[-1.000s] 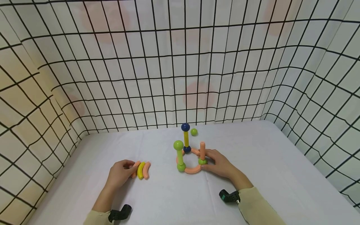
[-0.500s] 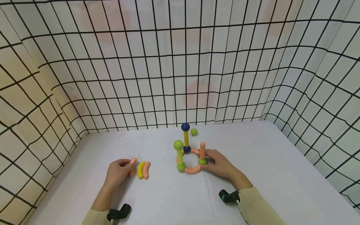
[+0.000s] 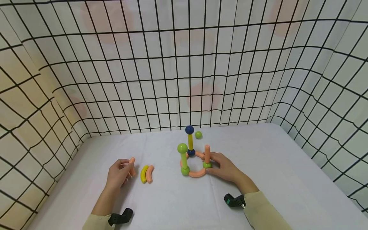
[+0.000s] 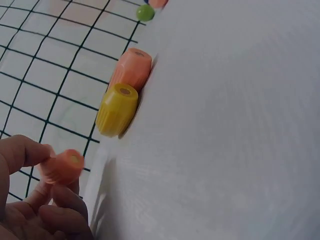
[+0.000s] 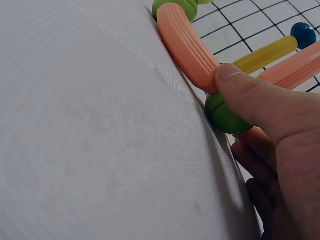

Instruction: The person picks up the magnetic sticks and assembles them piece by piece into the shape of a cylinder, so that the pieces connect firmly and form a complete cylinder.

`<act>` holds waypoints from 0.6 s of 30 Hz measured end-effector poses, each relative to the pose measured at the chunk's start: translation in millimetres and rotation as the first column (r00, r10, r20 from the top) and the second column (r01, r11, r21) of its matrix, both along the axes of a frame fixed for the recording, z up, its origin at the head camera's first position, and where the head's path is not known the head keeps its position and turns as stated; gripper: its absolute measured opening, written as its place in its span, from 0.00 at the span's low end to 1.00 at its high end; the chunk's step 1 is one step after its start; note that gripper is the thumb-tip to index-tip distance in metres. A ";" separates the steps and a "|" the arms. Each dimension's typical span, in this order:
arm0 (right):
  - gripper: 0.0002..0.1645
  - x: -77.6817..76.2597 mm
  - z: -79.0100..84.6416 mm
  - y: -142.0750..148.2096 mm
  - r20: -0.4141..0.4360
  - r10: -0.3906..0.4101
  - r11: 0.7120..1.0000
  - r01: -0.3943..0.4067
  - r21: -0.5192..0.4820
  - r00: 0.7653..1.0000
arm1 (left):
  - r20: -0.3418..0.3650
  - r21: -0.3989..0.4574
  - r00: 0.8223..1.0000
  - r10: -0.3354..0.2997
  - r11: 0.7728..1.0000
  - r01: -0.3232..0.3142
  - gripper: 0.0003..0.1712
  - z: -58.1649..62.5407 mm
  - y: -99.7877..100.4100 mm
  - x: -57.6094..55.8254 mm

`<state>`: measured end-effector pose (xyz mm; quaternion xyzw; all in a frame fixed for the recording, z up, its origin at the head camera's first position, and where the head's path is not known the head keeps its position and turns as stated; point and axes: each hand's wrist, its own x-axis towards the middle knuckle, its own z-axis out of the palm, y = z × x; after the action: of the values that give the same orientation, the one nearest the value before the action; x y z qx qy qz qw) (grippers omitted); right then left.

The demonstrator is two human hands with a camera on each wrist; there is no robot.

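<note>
My left hand (image 3: 115, 175) pinches a curved orange rod (image 4: 65, 166) of a ball-and-rod building toy, raised off the cloth and tilted. Just right of it lie a curved yellow rod (image 3: 144, 174) and another curved orange rod (image 3: 149, 174), side by side. At the toy's ring of curved orange rods (image 3: 196, 174), my right hand (image 3: 225, 167) grips the green ball (image 5: 225, 115) under an upright orange rod (image 3: 207, 153). The thumb presses where the ball meets a ring rod. The hand's other fingers are partly hidden.
On the ring stand a light green upright rod (image 3: 184, 160) topped by a green ball and a yellow upright rod (image 3: 190, 142) topped by a dark blue ball. A loose green ball (image 3: 198, 134) lies behind. Black-grid netting (image 3: 172, 80) borders the white-covered table (image 3: 273, 153).
My left hand has taken the leftmost orange rod away from the other two rods, moving left and slightly up and turning it. My right hand stays in place at the ring.
</note>
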<state>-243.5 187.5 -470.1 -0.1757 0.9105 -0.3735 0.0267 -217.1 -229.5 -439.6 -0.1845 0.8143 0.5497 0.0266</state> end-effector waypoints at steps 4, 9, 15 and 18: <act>0.33 -0.5 0.4 -0.4 -0.001 0.010 1.000 -0.010 -0.004 1.000 | -0.033 0.004 0.999 -0.005 1.000 0.006 0.29 4.4 3.1 2.0; 0.32 0.0 0.9 -0.6 0.001 0.017 1.000 -0.017 -0.020 1.000 | -0.084 0.033 0.996 -0.024 0.999 0.027 0.27 13.0 9.6 4.0; 0.33 0.1 0.4 -0.1 0.006 0.004 1.000 -0.004 -0.007 1.000 | -0.124 0.101 0.991 -0.053 0.993 0.066 0.25 22.1 18.4 3.7; 0.34 -0.4 -0.2 0.2 0.008 0.003 1.000 -0.003 -0.010 1.000 | -0.126 0.130 0.990 -0.064 0.988 0.080 0.24 24.7 21.9 2.1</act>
<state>-243.9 187.7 -470.3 -0.1758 0.9082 -0.3786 0.0301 -215.0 -207.6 -414.9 -0.1189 0.7815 0.6124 0.0091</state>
